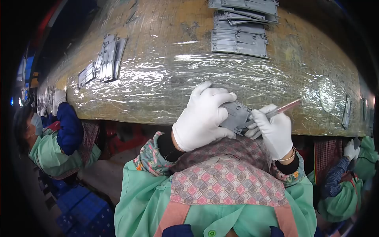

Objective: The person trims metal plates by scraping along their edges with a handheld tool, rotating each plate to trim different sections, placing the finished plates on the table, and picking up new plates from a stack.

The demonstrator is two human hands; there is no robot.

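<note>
Patterned apron nearest; left hand grip clamps grey metal plate at table edge, steadying; right hand grip pinches pink pen-like tool on it.

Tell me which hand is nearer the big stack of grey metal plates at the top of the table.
Left. The left hand, holding a grey plate, sits just below the stack. The right hand, gripping a pink tool, is lower and further right.

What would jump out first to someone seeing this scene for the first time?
In the centre, the white-gloved left hand holds a grey metal part at the table edge, while the gloved right hand works on it with a pink tool. Behind, the plastic-wrapped table carries a stack of grey parts near the top.
</note>
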